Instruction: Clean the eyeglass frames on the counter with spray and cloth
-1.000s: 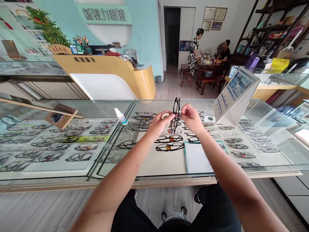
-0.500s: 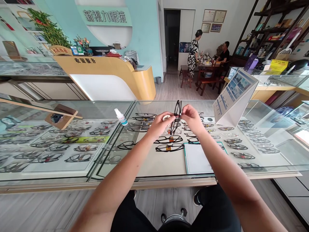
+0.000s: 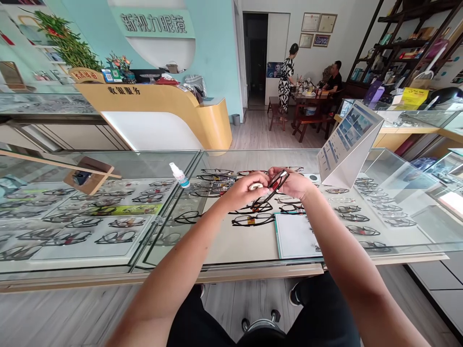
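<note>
Left hand (image 3: 246, 188): fingertips pinched on dark-framed glasses (image 3: 277, 185); pale round item (image 3: 256, 186) also tucked in the fingers. Right hand (image 3: 295, 185): fingers curled at the far side of the frame, partly hidden, can't tell if they grip it. Glasses sit between both hands, over the glass counter (image 3: 220, 250), tilted, one temple slanting down-left from the fingertips. More eyewear (image 3: 253, 220) lies below the fingers, toward the wearer. Teal-edged white pad (image 3: 293, 236): nearer the wearer than the right fingers. Spray bottle (image 3: 180, 175): well left of the left fingers. Display stand (image 3: 349, 144): right of and beyond the right fingers.
</note>
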The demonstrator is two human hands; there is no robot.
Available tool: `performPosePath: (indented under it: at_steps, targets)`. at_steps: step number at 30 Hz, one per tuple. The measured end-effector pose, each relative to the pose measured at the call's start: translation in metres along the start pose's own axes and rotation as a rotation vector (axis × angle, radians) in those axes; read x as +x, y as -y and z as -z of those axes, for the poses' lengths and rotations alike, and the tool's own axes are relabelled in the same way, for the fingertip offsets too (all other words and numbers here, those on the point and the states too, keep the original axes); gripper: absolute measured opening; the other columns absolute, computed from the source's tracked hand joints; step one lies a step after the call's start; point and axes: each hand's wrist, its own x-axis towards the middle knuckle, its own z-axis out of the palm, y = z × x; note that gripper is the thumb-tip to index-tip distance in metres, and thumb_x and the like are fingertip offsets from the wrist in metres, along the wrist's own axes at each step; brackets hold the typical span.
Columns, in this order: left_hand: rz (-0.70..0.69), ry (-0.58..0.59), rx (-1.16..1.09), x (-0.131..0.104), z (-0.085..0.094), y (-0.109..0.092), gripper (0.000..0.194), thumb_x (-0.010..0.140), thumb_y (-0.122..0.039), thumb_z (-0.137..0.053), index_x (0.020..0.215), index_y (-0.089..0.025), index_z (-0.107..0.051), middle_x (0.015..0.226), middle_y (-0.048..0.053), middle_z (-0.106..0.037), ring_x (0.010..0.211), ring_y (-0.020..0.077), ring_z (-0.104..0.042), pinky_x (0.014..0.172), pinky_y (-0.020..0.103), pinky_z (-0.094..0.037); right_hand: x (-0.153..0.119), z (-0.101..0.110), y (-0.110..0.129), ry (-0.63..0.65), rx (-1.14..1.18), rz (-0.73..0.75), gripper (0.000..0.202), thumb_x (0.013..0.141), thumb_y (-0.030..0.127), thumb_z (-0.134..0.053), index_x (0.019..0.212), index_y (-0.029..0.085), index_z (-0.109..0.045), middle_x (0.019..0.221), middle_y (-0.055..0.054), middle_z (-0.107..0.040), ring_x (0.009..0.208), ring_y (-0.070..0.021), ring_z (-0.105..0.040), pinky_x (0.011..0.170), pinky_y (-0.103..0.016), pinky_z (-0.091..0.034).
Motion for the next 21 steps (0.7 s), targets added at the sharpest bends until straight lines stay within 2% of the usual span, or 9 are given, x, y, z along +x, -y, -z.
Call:
performPosePath:
  at_steps: [5,14,21]
  targets:
    - [-0.030,0.010,-0.012,0.0004,0.0003,0.0007,0.025,0.095,-0.046,-0.076,0.092,-0.022,-0.069,0.109,0.007,-0.071,0.104,0.0253,-0.069,0.096,0.037,-0.052,0.0013,-0.0011,-0.0020,0.038,0.016,-0.022,0.042,0.060,0.018,-0.102,0.083,0.019,-0.068,0.073,0.004,-0.070,0.065,-0.0122,-0.067,0.066,-0.024,-0.056]
    - [-0.067,0.040,0.002,0.0000,0.0013,0.0044,0.021,0.099,-0.041,-0.073,0.094,-0.021,-0.066,0.107,0.006,-0.067,0.105,0.0234,-0.066,0.097,0.036,-0.048,0.0050,0.0056,-0.0062,0.078,-0.004,-0.013,0.042,0.067,0.023,-0.104,0.085,0.022,-0.066,0.075,0.005,-0.069,0.069,-0.0124,-0.066,0.068,-0.024,-0.058]
    - [-0.034,0.031,0.035,-0.0005,0.0006,0.0004,0.023,0.098,-0.043,-0.071,0.093,-0.022,-0.065,0.105,0.005,-0.067,0.098,0.0218,-0.064,0.091,0.034,-0.048,0.0061,0.0077,-0.0075,0.067,-0.002,-0.017,0.042,0.068,0.021,-0.102,0.085,0.022,-0.064,0.074,0.004,-0.068,0.070,-0.0137,-0.067,0.069,-0.026,-0.057]
